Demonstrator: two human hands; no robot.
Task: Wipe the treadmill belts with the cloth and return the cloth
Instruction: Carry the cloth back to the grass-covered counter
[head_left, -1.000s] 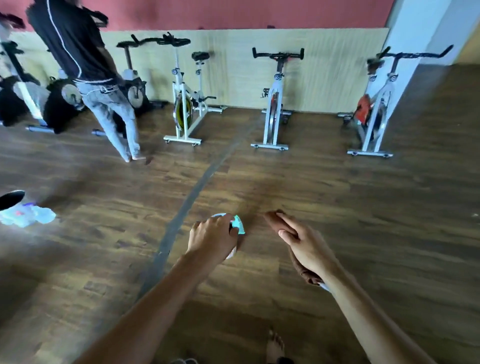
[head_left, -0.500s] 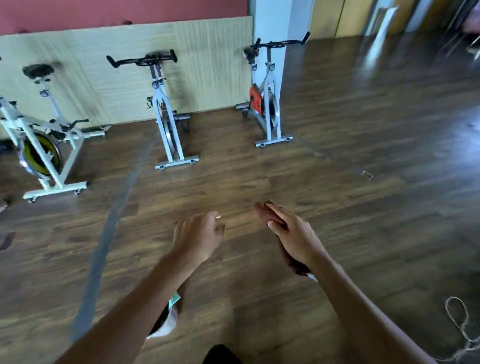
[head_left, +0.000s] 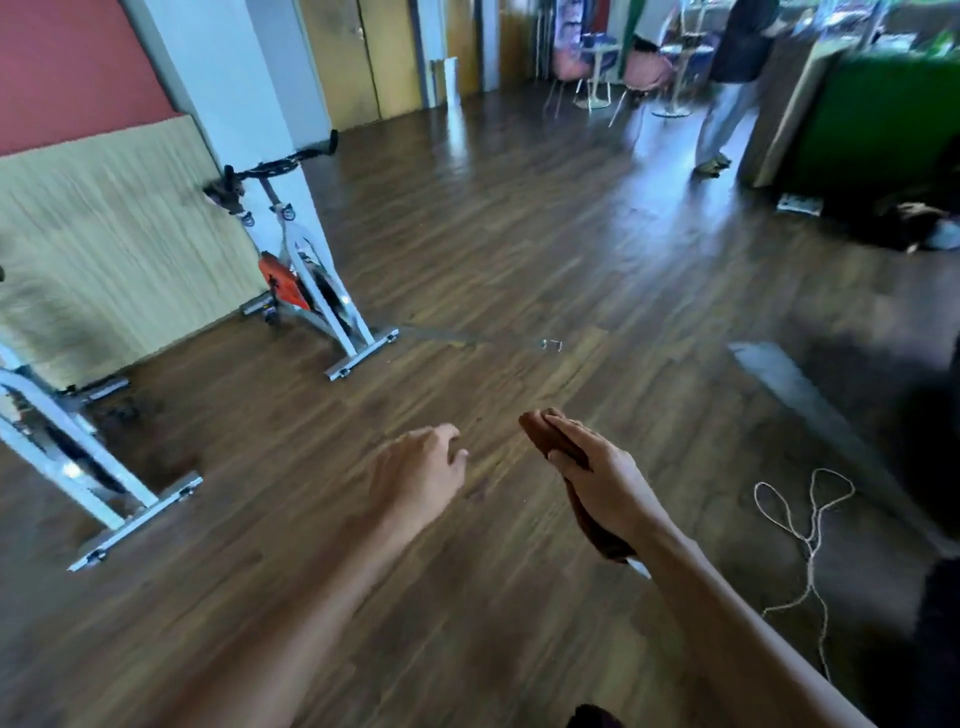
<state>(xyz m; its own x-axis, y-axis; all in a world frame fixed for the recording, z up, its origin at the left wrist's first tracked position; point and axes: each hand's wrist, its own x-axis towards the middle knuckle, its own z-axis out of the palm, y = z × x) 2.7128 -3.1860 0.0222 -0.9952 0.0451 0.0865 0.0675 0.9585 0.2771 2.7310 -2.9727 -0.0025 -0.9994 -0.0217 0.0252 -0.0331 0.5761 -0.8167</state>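
Observation:
Held out in front of me, my right hand (head_left: 605, 480) grips a folded brown cloth (head_left: 544, 435) under its palm. One end of the cloth pokes out past the fingertips and the other hangs below the wrist. To its left, my left hand (head_left: 421, 473) floats at the same height with loosely curled fingers and nothing in it. A dark blurred machine base (head_left: 930, 457) with a grey edge strip lies at the right border; I cannot tell what it is.
White spin bikes stand on the wooden floor, one (head_left: 306, 280) by a white pillar (head_left: 234, 104), another (head_left: 67, 457) at far left. A thin rope (head_left: 802, 519) lies looped on the floor at right. Far back right are a standing person (head_left: 727, 88), chairs (head_left: 644, 73) and a green counter (head_left: 878, 114).
My view has swung to the right: the row of bikes slid left and the far room came into sight. Both hands kept their pose, the cloth still in the right.

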